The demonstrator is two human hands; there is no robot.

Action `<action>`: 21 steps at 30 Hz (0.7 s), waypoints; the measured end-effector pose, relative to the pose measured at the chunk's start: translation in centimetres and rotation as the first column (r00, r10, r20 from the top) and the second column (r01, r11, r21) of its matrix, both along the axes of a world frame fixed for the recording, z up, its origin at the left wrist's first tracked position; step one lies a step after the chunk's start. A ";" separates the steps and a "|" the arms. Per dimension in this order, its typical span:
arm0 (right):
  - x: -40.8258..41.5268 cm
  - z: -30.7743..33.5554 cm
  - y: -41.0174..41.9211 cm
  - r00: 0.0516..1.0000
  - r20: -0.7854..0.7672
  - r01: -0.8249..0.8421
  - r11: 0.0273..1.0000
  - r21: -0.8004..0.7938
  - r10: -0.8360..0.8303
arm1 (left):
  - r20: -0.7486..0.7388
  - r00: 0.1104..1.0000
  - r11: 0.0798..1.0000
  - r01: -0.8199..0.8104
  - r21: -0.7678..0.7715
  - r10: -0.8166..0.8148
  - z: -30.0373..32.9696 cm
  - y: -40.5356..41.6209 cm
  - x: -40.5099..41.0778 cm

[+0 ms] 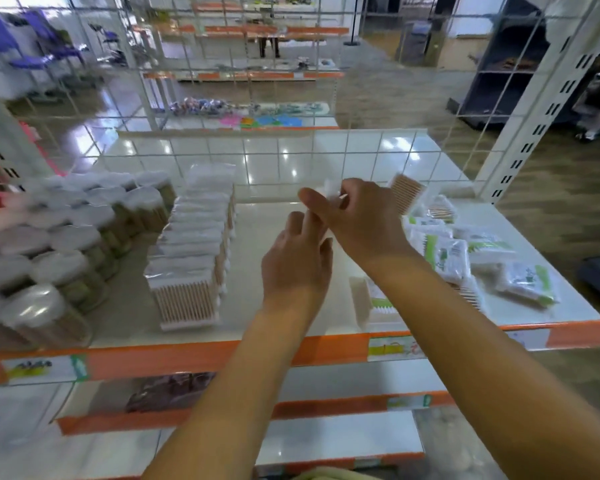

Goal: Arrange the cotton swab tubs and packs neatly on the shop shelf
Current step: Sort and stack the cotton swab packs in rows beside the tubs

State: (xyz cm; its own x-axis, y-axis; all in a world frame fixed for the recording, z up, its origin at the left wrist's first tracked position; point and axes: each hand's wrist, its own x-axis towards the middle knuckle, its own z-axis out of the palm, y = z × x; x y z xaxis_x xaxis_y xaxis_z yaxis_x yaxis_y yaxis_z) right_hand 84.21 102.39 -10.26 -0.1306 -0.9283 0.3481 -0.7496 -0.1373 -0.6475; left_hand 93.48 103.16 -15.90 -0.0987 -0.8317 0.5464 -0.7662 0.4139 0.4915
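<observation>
- Shop aisles stretch away behind a white wire grid (pixel 291 98) that backs the shelf (pixel 274 306), with more orange-edged racks and a glossy tiled floor beyond it.
- White and orange-trimmed along its near edge, the shelf carries everything at about waist height; lower shelves with the same orange strip show beneath it.
- At the far left stands a dense block of cotton swab tubs (pixel 66 244), clear cylinders with pale lids, packed in rows from the near edge to the back.
- Just right of them runs one tidy line of upright swab packs (pixel 194 251), wooden sticks showing at the near end.
- On the right side, loose green-and-white packs (pixel 465 254) lie scattered flat and overlapping, well apart from the neat line.
- One more flat pack (pixel 368 303) lies near the front edge, partly under the right forearm.
- Over the bare middle, the right hand (pixel 357 220) pinches a small white pack (pixel 329 188) between curled fingers, held above the shelf.
- Just below and touching it, the left hand (pixel 298 261) reaches up with relaxed, fairly straight fingers; I cannot tell whether it grips anything.
</observation>
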 end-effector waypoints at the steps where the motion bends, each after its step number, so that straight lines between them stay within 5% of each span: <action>1: 0.1 0.1 -0.3 1.000 0.017 0.010 1.000 -0.006 -0.010 | 0.017 1.000 1.000 0.010 -0.020 -0.010 -0.4 -0.2 0.4; 10: 1.4 1.0 -3.3 0.999 -0.003 -0.045 0.998 0.044 0.046 | 0.146 0.989 0.997 0.013 -0.082 -0.001 -0.8 -1.7 3.2; 14: 2.2 0.8 -6.6 0.999 -0.039 -0.010 0.999 0.033 0.011 | 0.295 0.951 0.995 0.089 0.035 -0.095 1.4 -3.8 5.4; 21: 5.3 -2.5 -12.6 0.991 -0.137 0.004 1.000 -0.002 -0.005 | 0.559 0.826 0.988 -0.138 0.072 0.075 3.9 -11.1 8.4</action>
State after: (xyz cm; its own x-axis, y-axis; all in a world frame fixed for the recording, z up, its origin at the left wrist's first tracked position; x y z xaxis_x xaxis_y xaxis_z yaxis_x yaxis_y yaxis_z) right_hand 89.48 89.84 -12.79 -0.0859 -0.9272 0.3646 -0.8318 -0.1347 -0.5384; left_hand 101.86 92.08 -12.00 -0.2650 -0.9036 0.3366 -0.9588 0.2840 0.0077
